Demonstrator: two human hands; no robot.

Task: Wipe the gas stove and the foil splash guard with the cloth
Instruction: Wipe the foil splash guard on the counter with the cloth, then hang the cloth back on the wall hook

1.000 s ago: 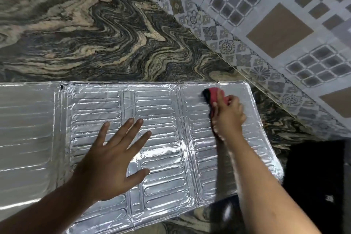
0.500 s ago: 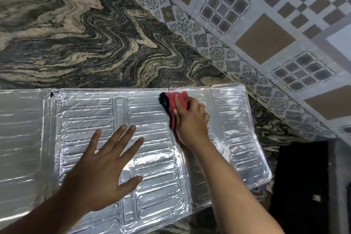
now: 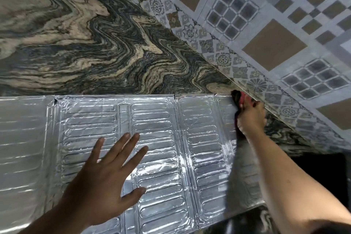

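The embossed foil splash guard (image 3: 205, 138) stretches across the lower half of the head view, lying against the marbled stone. My left hand (image 3: 106, 176) presses flat on its middle panel with the fingers spread. At the guard's top right corner my right hand (image 3: 250, 118) grips a red and black cloth (image 3: 239, 99) and holds it against the foil. The gas stove is not in view.
Swirled dark and tan stone (image 3: 95, 47) fills the area above the guard. A patterned tiled wall (image 3: 266, 34) runs diagonally on the right. A dark opening (image 3: 322, 173) lies at the lower right, beside the guard's right edge.
My right hand has swept the cloth from the guard's middle seam rightward to its top right corner. The left hand stays pressed on the middle panel.
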